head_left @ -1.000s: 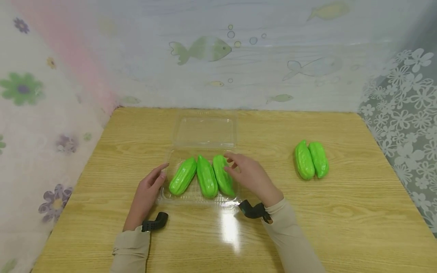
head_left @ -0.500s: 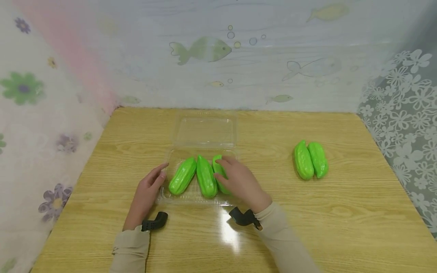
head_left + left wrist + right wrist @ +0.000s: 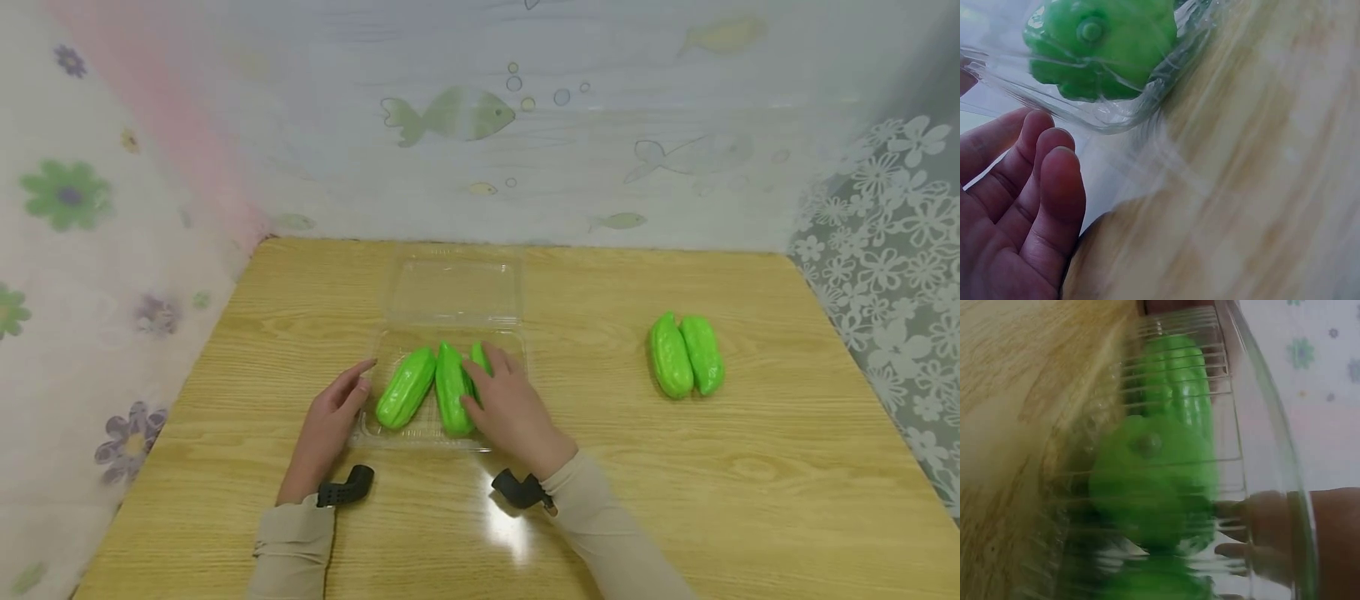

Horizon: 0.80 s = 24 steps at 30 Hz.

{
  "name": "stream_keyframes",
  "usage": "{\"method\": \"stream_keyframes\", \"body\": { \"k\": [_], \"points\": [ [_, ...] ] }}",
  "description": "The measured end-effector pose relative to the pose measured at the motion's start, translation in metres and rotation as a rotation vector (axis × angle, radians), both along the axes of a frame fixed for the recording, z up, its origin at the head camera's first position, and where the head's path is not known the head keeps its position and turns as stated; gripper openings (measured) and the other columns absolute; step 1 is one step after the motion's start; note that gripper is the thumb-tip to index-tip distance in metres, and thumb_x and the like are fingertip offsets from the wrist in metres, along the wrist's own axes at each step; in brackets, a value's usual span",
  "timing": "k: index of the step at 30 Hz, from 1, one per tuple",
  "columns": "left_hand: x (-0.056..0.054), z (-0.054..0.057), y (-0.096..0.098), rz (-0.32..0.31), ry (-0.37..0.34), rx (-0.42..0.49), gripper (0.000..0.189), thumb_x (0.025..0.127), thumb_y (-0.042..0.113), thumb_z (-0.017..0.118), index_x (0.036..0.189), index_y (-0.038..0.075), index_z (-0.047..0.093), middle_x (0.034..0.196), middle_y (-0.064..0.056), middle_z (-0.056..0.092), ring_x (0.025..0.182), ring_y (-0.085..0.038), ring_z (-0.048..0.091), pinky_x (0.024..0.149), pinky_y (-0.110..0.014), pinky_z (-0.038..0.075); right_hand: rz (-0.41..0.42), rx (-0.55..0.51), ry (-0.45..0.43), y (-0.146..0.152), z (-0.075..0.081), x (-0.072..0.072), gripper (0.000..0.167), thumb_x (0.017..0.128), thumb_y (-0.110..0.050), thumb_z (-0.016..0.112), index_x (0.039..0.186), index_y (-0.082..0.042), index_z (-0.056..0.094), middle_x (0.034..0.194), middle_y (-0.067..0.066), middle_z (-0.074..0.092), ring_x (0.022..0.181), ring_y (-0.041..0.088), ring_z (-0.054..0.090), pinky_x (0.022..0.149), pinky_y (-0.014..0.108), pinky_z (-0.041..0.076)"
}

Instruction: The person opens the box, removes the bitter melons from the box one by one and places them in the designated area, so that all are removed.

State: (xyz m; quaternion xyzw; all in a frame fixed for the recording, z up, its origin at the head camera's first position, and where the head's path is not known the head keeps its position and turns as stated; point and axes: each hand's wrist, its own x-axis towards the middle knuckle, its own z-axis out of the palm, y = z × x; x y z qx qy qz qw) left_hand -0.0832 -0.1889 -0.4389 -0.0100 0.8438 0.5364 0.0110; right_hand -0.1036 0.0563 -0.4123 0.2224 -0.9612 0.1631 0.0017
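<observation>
1. Desk [image 3: 765, 500]: wood-grain top, far edge against a wall [image 3: 570, 158] painted with fish.
2. Clear container [image 3: 420, 442]: stands left of the desk's middle, its lid [image 3: 456, 293] folded open toward the far edge.
3. Contents: three green gourds, namely the left gourd [image 3: 406, 390], slanted; the middle gourd [image 3: 451, 392]; and the right gourd [image 3: 478, 358], mostly covered by a hand.
4. Left hand [image 3: 327, 421]: released, fingers relaxed beside the container's left wall; contact cannot be confirmed.
5. Right hand [image 3: 512, 410]: spread over the right gourd, thumb and forefinger at the middle gourd; I cannot tell whether it grasps either.
6. Loose pair [image 3: 671, 357]: two more green gourds, side by side toward the desk's right edge.
</observation>
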Motion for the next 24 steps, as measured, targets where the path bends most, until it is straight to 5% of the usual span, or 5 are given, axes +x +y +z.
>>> {"method": "stream_keyframes", "body": {
  "k": [9, 16, 24],
  "points": [
    [0.001, 0.001, 0.001, -0.002, 0.0, -0.001, 0.043, 0.094, 0.037, 0.042, 0.131, 0.016, 0.046, 0.108, -0.012, 0.052, 0.097, -0.018, 0.045, 0.085, -0.035, 0.035, 0.016, -0.089, 0.018, -0.001, -0.009, -0.002, 0.042, 0.089, -0.023, 0.053, 0.129, -0.011, 0.046, 0.139, 0.019, 0.028, 0.121, 0.036, 0.034, 0.091, 0.044, 0.038],
    [0.012, 0.006, 0.006, 0.011, -0.007, 0.0, 0.043, 0.094, 0.037, 0.043, 0.131, 0.017, 0.046, 0.111, -0.011, 0.052, 0.101, -0.017, 0.045, 0.087, -0.032, 0.036, 0.014, -0.05, -0.063, 0.003, -0.008, 0.005, 0.058, 0.085, -0.039, 0.058, 0.135, -0.017, 0.04, 0.141, 0.02, 0.023, 0.119, 0.036, 0.039, 0.086, 0.046, 0.041],
    [0.021, 0.012, 0.011, 0.023, 0.003, -0.011, 0.044, 0.094, 0.037, 0.043, 0.131, 0.014, 0.046, 0.112, -0.013, 0.052, 0.105, -0.019, 0.045, 0.09, -0.04, 0.034, 0.037, -0.041, -0.054, 0.007, -0.003, 0.012, 0.061, 0.082, -0.039, 0.059, 0.135, -0.018, 0.038, 0.141, 0.018, 0.025, 0.114, 0.034, 0.044, 0.075, 0.044, 0.047]
  ]
}}
